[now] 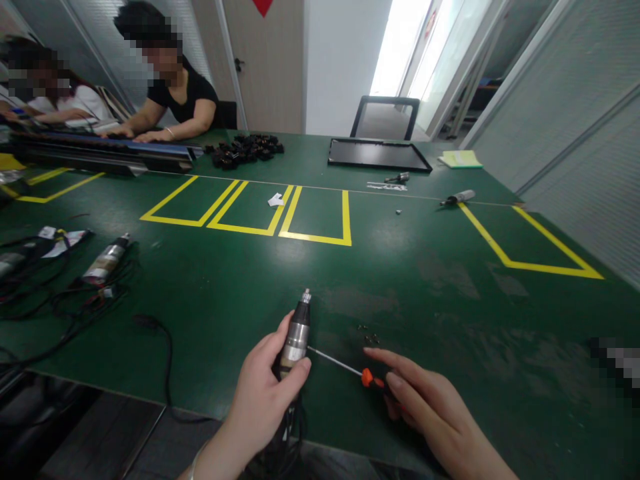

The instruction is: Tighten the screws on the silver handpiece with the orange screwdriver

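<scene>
My left hand (pixel 267 380) is wrapped round a silver and black electric screwdriver (pixel 299 330), its nose pointing up and away from me. In my right hand (pixel 425 400) is a hand screwdriver (pixel 369 378) with an orange and black handle. The thin shaft of the hand screwdriver points left, and its tip is at the side of the electric screwdriver's metal body. Several small screws (pixel 370 335) lie on the green table (pixel 225 347), just beyond my right fingertips. Part of the orange and black handle is hidden by my right fingers.
More electric screwdrivers (pixel 107 260) and tangled black cables (pixel 55 333) lie at the left. Yellow tape outlines (pixel 315 238) mark the table. Farther back are a pile of black parts (pixel 245 151), a flat black panel (pixel 379 155), yellow paper (pixel 460 159) and two people (pixel 183 100) at the far left.
</scene>
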A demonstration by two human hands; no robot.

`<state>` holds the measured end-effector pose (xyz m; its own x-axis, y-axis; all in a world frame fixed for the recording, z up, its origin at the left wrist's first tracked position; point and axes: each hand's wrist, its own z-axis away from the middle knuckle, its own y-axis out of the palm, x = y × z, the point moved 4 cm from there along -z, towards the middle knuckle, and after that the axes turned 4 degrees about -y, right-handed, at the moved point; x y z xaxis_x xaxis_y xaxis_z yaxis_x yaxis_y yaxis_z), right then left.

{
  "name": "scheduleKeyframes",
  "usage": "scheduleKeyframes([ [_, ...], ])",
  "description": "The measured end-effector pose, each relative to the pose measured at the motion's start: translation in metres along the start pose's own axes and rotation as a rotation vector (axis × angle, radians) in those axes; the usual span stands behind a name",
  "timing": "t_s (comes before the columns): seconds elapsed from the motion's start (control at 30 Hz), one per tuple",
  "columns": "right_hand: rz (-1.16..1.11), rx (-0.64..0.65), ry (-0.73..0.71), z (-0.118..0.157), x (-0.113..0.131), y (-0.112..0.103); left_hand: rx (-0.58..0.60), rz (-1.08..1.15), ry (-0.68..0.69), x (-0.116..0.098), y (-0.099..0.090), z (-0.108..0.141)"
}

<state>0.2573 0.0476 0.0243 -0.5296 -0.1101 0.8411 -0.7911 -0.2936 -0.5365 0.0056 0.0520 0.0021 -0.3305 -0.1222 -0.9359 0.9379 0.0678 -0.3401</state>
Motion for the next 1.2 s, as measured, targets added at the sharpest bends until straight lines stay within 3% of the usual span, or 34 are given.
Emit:
scheduleKeyframes([
  [0.3, 0.090, -0.217, -0.095, -0.001, -0.001, -0.009, 0.005, -0.003, -0.023, 0.000, 0.001, -0.001],
  [0.47, 0.143, -0.167, -0.150, -0.003, -0.002, -0.004, 0.006, -0.018, -0.020, -0.001, 0.000, -0.001],
  [0.73, 0.132, 0.004, -0.105, 0.001, 0.001, 0.001, -0.015, -0.002, -0.019, -0.002, -0.001, 0.000],
  [1.03, 0.166, -0.230, -0.208, 0.002, 0.002, -0.007, -0.003, -0.006, -0.010, 0.000, -0.001, 0.000],
  [1.2, 0.163, -0.262, -0.254, 0.002, 0.003, -0.008, 0.003, 0.002, -0.033, -0.001, 0.000, -0.001],
])
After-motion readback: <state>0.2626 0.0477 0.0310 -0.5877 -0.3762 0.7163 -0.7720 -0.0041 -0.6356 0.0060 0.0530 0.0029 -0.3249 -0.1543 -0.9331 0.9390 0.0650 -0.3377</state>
